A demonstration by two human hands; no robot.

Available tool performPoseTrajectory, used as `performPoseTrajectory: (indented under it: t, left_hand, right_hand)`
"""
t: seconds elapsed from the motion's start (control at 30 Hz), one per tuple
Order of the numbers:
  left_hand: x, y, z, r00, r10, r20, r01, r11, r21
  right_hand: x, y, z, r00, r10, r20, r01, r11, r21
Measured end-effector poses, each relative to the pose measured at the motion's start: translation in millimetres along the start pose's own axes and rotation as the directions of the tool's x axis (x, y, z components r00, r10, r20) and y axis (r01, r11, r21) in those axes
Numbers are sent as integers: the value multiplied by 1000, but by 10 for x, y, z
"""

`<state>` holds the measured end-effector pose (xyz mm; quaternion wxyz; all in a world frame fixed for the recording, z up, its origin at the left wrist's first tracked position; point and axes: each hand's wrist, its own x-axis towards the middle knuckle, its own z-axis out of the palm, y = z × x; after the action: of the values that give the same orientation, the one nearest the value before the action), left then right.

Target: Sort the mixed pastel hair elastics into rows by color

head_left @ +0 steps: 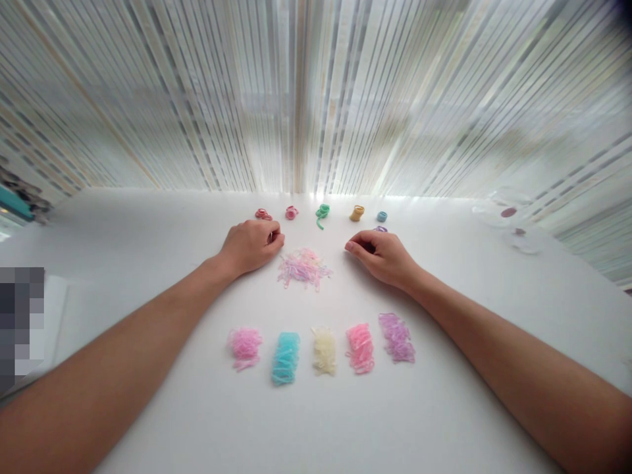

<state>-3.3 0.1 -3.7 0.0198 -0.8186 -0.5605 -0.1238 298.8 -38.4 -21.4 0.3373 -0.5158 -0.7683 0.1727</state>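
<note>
Nearest, on this side of the loose mixed pile of bands, five bundles cross the white surface in a row: a pink-lilac bundle, a blue bundle, a cream bundle, a pink bundle and a purple bundle. The left hand is just left of the pile, fingers curled in — whether thumb and fingertips actually meet, I cannot tell from this angle. The right hand is right of the pile, its grip pressed together at thumb and fingertip. Beyond the pile stand a red coil, close behind the left hand, then a pink coil, a green coil, a yellow coil and a small blue coil — farthest, a striped curtain.
</note>
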Motion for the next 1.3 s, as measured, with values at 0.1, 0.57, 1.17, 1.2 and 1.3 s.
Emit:
performPoseTrajectory:
  t: [0.1, 0.57, 1.17, 1.2, 1.3]
  left_hand:
    - [1, 3, 0, 1000, -2, 0, 2, 1000, -5]
    - [8, 18, -4, 1000, 8, -5, -8, 1000, 2]
    - [44, 1, -1, 1000, -26, 2, 26, 998, 51]
    - [43, 6, -9, 1000, -24, 4, 24, 998, 54]
    - [38, 14, -22, 1000, -19, 8, 18, 998, 64]
  right_hand:
    - [-12, -10, -12, 1000, -1, 28, 0, 999, 38]
    - [-75, -256, 22, 960, -52, 275, 16, 991, 132]
    - [49, -176, -250, 964, 23, 264, 33, 978, -208]
    - [58, -175, -283, 962, 38, 269, 25, 973, -228]
    - [69, -182, -370, 951, 72, 301, 9, 965, -262]
